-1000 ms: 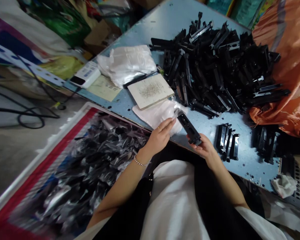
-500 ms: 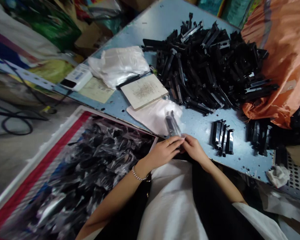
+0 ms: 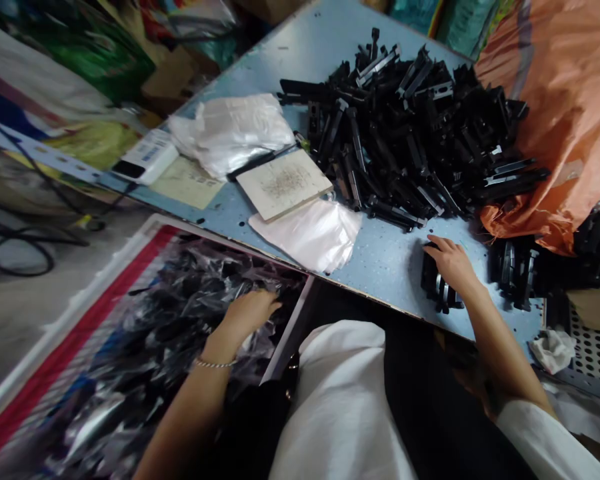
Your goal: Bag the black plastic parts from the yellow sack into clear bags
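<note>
My left hand (image 3: 250, 313) is over the crate of black parts in clear bags (image 3: 180, 333), its fingers loosely stretched to the right, with nothing visible in them. On the blue table (image 3: 385, 280), my right hand (image 3: 450, 267) reaches over a small group of black parts (image 3: 443, 293), its fingers bent around the far end of one; the thumb is hidden. A large pile of black parts (image 3: 405, 133) lies behind. Thin clear bags (image 3: 315, 233) lie flat near the table's front edge, partly under a pale square board (image 3: 283, 183).
A stack of folded plastic bags (image 3: 240, 130) and a white box-shaped device (image 3: 147, 157) are at the table's left. An orange sack (image 3: 565, 120) stands at the right, with more black parts (image 3: 517, 273) below it. The crate's raised rim (image 3: 75, 320) borders the left side.
The bagged black part between my hands is gone from them. My left hand has moved left and down over the crate, and my right hand has moved right to the small group.
</note>
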### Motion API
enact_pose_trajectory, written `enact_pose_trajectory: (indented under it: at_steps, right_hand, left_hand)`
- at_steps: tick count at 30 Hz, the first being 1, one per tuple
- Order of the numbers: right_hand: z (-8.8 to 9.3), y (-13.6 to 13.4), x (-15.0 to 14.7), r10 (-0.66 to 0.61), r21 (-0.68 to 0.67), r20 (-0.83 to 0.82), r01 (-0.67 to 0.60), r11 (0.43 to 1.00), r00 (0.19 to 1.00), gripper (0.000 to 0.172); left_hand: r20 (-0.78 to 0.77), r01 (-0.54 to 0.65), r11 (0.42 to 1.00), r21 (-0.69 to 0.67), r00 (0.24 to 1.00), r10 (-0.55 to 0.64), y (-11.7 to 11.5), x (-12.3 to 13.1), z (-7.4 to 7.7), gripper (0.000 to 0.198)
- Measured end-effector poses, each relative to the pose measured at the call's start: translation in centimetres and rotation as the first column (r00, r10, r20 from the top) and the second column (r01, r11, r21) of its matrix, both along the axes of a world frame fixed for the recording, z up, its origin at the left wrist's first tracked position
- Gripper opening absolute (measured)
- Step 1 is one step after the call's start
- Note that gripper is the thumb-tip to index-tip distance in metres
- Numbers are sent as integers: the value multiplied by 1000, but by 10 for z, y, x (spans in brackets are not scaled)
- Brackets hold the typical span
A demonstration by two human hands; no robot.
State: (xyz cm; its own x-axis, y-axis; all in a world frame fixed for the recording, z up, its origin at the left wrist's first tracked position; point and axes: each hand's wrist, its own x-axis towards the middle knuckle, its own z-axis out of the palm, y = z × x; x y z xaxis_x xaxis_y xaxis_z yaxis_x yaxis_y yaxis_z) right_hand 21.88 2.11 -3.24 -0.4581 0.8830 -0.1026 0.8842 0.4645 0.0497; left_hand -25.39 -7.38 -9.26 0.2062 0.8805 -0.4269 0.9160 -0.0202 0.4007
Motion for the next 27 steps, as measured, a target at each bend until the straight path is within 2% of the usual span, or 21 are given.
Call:
enact_pose_trajectory:
  at_steps: [2, 3, 5, 7, 9, 11, 13, 15, 16, 18, 20, 21, 22, 23, 25, 27]
  right_hand:
    - [2, 4, -4, 81, -24, -20, -82, 996, 996, 42]
    - [4, 5, -8, 124, -42, -52, -127, 991, 991, 41]
    - [8, 8, -17, 186, -83, -139, -199, 976, 973, 36]
    - [10, 9, -24, 189, -113, -234, -219, 969, 954, 29]
    - [10, 8, -28, 118, -137, -334, -172, 976, 935, 27]
    - [7, 3, -30, -30, -201, -466, -73, 977, 884, 29]
    - [3, -5, -33, -258, -364, -607, 26, 931, 752, 32]
    - [-3, -15, -42, -515, -592, -679, 24, 806, 524, 35]
    - [-7, -21, -49, -629, -693, -668, -27, 720, 398, 36]
    - [-16, -31, -68, -799, -818, -572, -193, 542, 183, 37]
    - [-28, -38, -90, -904, -851, -425, -361, 381, 48, 35]
    - [-34, -41, -101, -939, -850, -345, -427, 309, 7, 32]
    - [-41, -43, -111, -964, -844, -265, -477, 246, -27, 28]
    - [-47, -44, -120, -980, -838, -188, -511, 192, -60, 23]
    - [-57, -44, -133, -992, -824, -43, -557, 103, -121, 16]
    - [-63, -42, -138, -986, -785, 94, -619, 14, -141, 17]
  left_hand:
    - [91, -62, 988, 144, 995, 50, 12, 25, 3, 35]
    - [168, -104, 964, 245, 984, 63, 20, 41, 6, 36]
    - [296, -188, 870, 456, 954, 50, 40, 76, 9, 35]
    - [319, -199, 794, 575, 948, 6, 62, 106, 6, 29]
    - [308, -175, 785, 595, 951, -22, 83, 124, 0, 16]
    - [318, -186, 797, 575, 948, -9, 98, 127, -4, 12]
    - [401, -247, 831, 498, 916, 32, 108, 119, -5, 18]
    - [541, -336, 884, 324, 833, 119, 114, 108, -4, 21]
    - [615, -377, 902, 209, 768, 178, 116, 104, -4, 20]
    - [720, -444, 896, 25, 630, 292, 118, 98, -3, 14]
    - [777, -493, 869, -41, 532, 338, 118, 97, -4, 6]
    - [788, -505, 863, -19, 524, 323, 116, 97, -4, 3]
    - [783, -502, 864, 42, 553, 283, 115, 97, -4, 4]
    - [757, -477, 869, 131, 614, 223, 112, 97, -3, 9]
    - [636, -371, 868, 331, 767, 85, 106, 95, -1, 21]
    - [479, -251, 843, 476, 878, -9, 98, 93, 2, 34]
